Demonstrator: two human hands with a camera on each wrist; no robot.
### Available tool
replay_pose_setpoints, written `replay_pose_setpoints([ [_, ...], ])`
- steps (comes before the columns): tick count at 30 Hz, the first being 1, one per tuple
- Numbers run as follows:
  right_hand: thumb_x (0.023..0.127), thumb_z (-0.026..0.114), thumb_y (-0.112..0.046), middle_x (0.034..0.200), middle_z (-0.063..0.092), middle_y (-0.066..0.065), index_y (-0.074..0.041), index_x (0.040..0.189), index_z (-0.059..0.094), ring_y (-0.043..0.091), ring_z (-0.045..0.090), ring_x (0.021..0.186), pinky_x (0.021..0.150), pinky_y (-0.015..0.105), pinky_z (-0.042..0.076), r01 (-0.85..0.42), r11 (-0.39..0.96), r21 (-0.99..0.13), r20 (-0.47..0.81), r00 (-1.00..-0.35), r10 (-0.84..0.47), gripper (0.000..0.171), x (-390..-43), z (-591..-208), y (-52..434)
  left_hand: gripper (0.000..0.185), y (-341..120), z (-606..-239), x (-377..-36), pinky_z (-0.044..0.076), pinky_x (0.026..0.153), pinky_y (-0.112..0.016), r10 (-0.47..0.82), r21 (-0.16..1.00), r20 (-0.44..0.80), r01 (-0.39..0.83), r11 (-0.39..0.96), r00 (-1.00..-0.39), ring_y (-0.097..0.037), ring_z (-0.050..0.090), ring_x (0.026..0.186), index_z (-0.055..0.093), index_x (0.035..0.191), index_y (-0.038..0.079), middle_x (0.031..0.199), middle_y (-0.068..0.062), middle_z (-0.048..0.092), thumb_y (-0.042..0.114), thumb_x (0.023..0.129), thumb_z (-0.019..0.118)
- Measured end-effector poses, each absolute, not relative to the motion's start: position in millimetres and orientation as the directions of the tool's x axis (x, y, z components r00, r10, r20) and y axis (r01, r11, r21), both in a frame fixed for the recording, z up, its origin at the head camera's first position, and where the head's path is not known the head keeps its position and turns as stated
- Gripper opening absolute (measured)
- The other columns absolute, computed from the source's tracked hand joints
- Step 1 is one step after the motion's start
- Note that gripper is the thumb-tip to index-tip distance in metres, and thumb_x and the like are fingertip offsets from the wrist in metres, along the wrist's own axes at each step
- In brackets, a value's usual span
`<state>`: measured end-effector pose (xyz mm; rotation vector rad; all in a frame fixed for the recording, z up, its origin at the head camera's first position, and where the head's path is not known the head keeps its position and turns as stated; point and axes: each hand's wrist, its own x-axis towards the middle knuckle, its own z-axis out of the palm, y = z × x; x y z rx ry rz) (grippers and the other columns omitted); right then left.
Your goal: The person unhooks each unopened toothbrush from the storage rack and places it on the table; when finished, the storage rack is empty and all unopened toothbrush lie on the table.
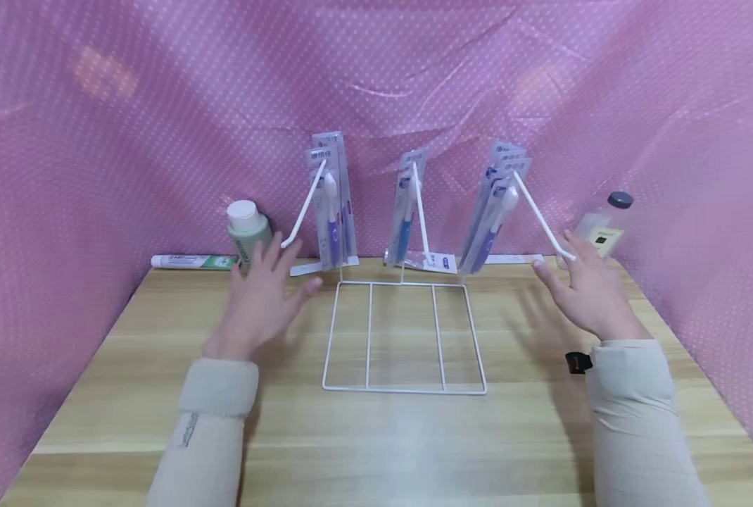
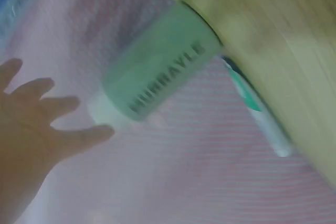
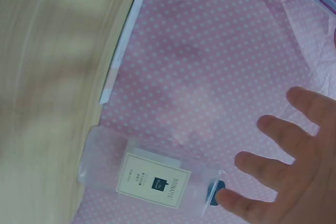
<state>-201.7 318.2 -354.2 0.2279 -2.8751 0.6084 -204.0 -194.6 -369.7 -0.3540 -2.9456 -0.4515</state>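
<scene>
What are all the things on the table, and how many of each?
Wire rack: one, white, middle of the table, three slanted pegs.
Packaged toothbrushes: several, purple and blue, hanging on the pegs; exact count unclear.
Green bottle: one, white cap, back left.
Toothpaste tube: one, white and green, lying back left.
Clear bottle: one, dark cap, back right.
Table: one, light wood.
Backdrop: pink, white dots.
Left hand: open, near the green bottle.
Right hand: open, near the clear bottle.

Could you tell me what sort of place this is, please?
Probably a staged tabletop booth imitating a shop display: a wooden table enclosed by pink dotted cloth, with a white wire rack hanging packaged toothbrushes.
</scene>
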Motion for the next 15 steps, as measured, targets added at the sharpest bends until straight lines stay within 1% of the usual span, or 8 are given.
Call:
replay_pose_setpoints([
  [3, 0.111, 0.046, -0.049, 0.171, 0.028, 0.027, -0.007, 0.167, 0.03, 0.056, 0.024, 0.156, 0.12, 0.081, 0.018, -0.229, 0.87, -0.437, 0.302, -0.948, -0.098, 0.071, -199.1, -354.4, 314.7, 0.089, -183.6, -379.9, -192.3, 0.019, 0.12, -0.082, 0.333, 0.224, 0.159, 0.362, 0.905, -0.929, -0.049, 0.023, 0.16, 0.027, 0.17, 0.022, 0.178, -0.015, 0.017, 0.079, 0.102, 0.035],
  [5, 0.112, 0.047, -0.045, 0.17, 0.032, 0.027, -0.007, 0.167, 0.032, 0.055, 0.027, 0.155, 0.121, 0.079, 0.02, -0.242, 0.846, -0.475, 0.337, -0.938, -0.079, 0.069, -197.4, -352.7, 311.5, 0.082, -177.1, -387.7, -182.4, 0.033, 0.12, -0.075, 0.421, 0.221, 0.163, 0.448, 0.866, -0.893, -0.045, 0.039, 0.154, 0.038, 0.166, 0.018, 0.172, -0.017, 0.033, 0.071, 0.103, 0.046],
  [7, 0.112, 0.049, -0.042, 0.17, 0.033, 0.026, -0.011, 0.167, 0.032, 0.055, 0.03, 0.154, 0.122, 0.078, 0.023, -0.255, 0.82, -0.512, 0.363, -0.93, -0.062, 0.066, -195.9, -350.1, 307.1, 0.073, -172.0, -394.0, -170.8, 0.045, 0.116, -0.066, 0.486, 0.255, 0.154, 0.51, 0.822, -0.86, -0.039, 0.053, 0.144, 0.049, 0.16, 0.017, 0.162, -0.016, 0.049, 0.06, 0.103, 0.06],
  [9, 0.111, 0.052, -0.039, 0.167, 0.039, 0.025, -0.017, 0.168, 0.034, 0.055, 0.038, 0.15, 0.119, 0.077, 0.031, -0.274, 0.781, -0.561, 0.39, -0.92, -0.043, 0.063, -194.2, -346.7, 300.6, 0.061, -168.4, -399.7, -159.1, 0.053, 0.112, -0.057, 0.537, 0.294, 0.137, 0.552, 0.78, -0.833, -0.034, 0.062, 0.133, 0.06, 0.151, 0.016, 0.149, -0.014, 0.061, 0.048, 0.1, 0.071],
  [10, 0.111, 0.054, -0.037, 0.167, 0.041, 0.022, -0.021, 0.168, 0.035, 0.053, 0.041, 0.149, 0.117, 0.075, 0.036, -0.28, 0.759, -0.587, 0.398, -0.917, -0.031, 0.062, -192.9, -344.7, 297.1, 0.056, -166.7, -402.4, -154.0, 0.055, 0.11, -0.054, 0.557, 0.312, 0.13, 0.567, 0.762, -0.82, -0.031, 0.064, 0.129, 0.064, 0.146, 0.016, 0.142, -0.012, 0.064, 0.043, 0.098, 0.075],
  [12, 0.11, 0.056, -0.035, 0.165, 0.047, 0.015, -0.029, 0.166, 0.038, 0.043, 0.05, 0.146, 0.115, 0.056, 0.05, -0.293, 0.716, -0.633, 0.417, -0.909, -0.004, 0.059, -190.6, -339.5, 291.0, 0.049, -162.8, -406.5, -145.4, 0.058, 0.106, -0.05, 0.593, 0.342, 0.103, 0.589, 0.733, -0.798, -0.026, 0.067, 0.122, 0.07, 0.139, 0.018, 0.135, -0.009, 0.066, 0.036, 0.095, 0.08],
  [14, 0.11, 0.058, -0.03, 0.162, 0.052, 0.009, -0.031, 0.164, 0.043, 0.025, 0.058, 0.141, 0.109, 0.033, 0.054, -0.322, 0.669, -0.67, 0.445, -0.895, 0.015, 0.056, -189.0, -333.0, 285.5, 0.045, -158.2, -410.0, -140.8, 0.058, 0.106, -0.048, 0.626, 0.359, 0.089, 0.612, 0.705, -0.774, -0.025, 0.067, 0.119, 0.073, 0.134, 0.018, 0.133, -0.009, 0.066, 0.032, 0.092, 0.083],
  [15, 0.11, 0.058, -0.028, 0.162, 0.053, 0.004, -0.031, 0.163, 0.044, 0.014, 0.059, 0.139, 0.105, 0.022, 0.053, -0.339, 0.64, -0.69, 0.454, -0.891, 0.018, 0.055, -189.1, -329.6, 283.4, 0.044, -156.0, -411.1, -139.5, 0.058, 0.106, -0.047, 0.636, 0.361, 0.084, 0.619, 0.698, -0.767, -0.025, 0.066, 0.119, 0.074, 0.133, 0.019, 0.132, -0.009, 0.065, 0.032, 0.091, 0.083],
])
